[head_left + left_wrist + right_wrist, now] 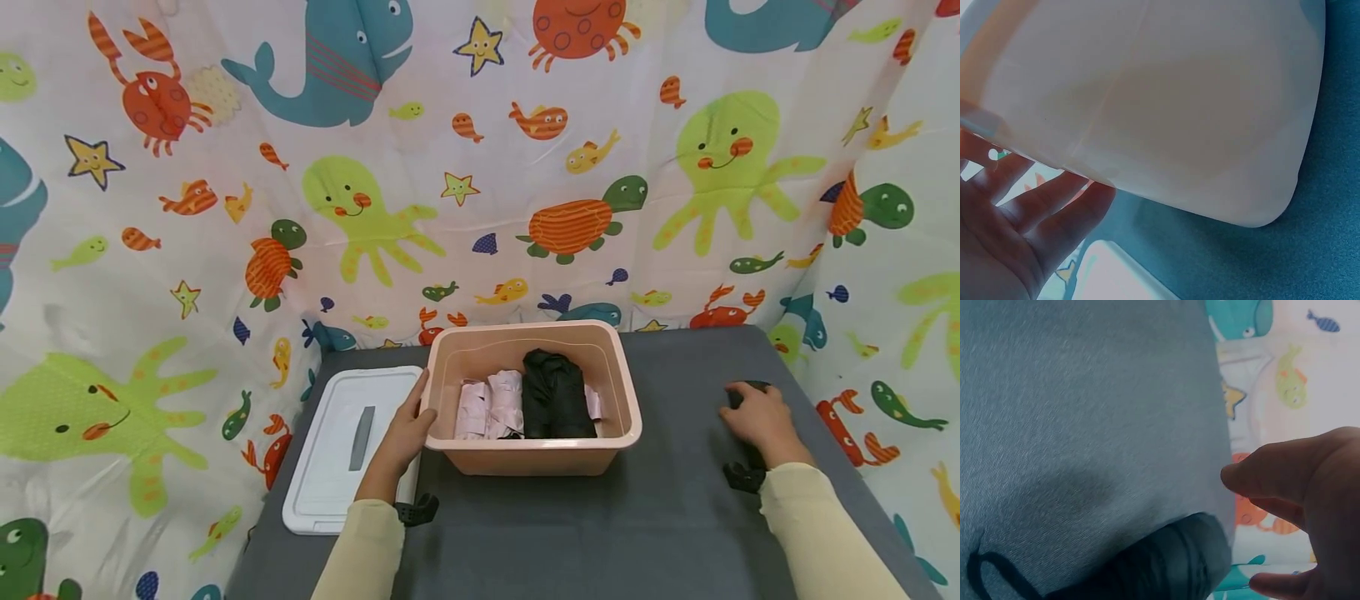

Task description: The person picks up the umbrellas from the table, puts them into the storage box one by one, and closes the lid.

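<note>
A peach plastic bin (pixel 525 458) stands near the middle of the table. Inside it lie pale pink rolled cloths (pixel 504 404) and a black crumpled fabric bundle (pixel 558 400). My left hand (pixel 405 429) is at the bin's left side, fingers stretched along the rim. The left wrist view shows its fingertips (pixel 1099 199) touching the edge of the bin's pale wall (pixel 1179 125). Toward the table's right edge, my right hand (pixel 761 421) hovers over a dark rolled bundle (pixel 1172 559) with a thin cord loop. Its thumb and fingers are spread apart, with the bundle below them.
A white lid (pixel 322 475) with a grey handle lies flat left of the bin. The grey table (pixel 600 542) ends close beyond my right hand. A curtain (pixel 480 233) printed with sea animals hangs behind the table and along both sides.
</note>
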Available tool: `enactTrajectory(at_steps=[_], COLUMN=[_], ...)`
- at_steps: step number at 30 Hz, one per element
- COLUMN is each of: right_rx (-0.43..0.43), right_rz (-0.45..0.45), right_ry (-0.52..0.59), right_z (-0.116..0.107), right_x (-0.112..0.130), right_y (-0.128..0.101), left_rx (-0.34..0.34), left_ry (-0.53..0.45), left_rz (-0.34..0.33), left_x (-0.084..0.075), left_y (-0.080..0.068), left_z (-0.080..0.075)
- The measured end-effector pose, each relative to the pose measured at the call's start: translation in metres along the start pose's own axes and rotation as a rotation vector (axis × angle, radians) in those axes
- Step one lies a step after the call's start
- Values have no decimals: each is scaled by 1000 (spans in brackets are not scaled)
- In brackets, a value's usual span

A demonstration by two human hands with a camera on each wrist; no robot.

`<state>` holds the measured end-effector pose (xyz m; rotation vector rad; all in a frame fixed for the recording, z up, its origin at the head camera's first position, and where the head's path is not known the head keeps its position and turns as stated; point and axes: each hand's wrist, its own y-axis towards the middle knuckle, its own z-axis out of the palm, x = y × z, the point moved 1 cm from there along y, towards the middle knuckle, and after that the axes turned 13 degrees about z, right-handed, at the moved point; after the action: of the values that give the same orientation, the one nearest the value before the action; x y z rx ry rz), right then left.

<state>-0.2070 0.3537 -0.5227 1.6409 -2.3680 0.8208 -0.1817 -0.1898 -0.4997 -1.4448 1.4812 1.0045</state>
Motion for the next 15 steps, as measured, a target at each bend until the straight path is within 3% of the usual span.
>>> enactTrajectory(at_steps=[6, 15], right_rx=[113, 186], right_rz=[63, 100], right_ry=[-3, -27], right_z=[-1, 5], right_x=[-9, -15], right_y=[5, 18], left_rx=[-2, -3], left_ry=[1, -3], left_rz=[10, 15], left_x=[1, 2], left_y=[1, 2], left_z=[0, 0])
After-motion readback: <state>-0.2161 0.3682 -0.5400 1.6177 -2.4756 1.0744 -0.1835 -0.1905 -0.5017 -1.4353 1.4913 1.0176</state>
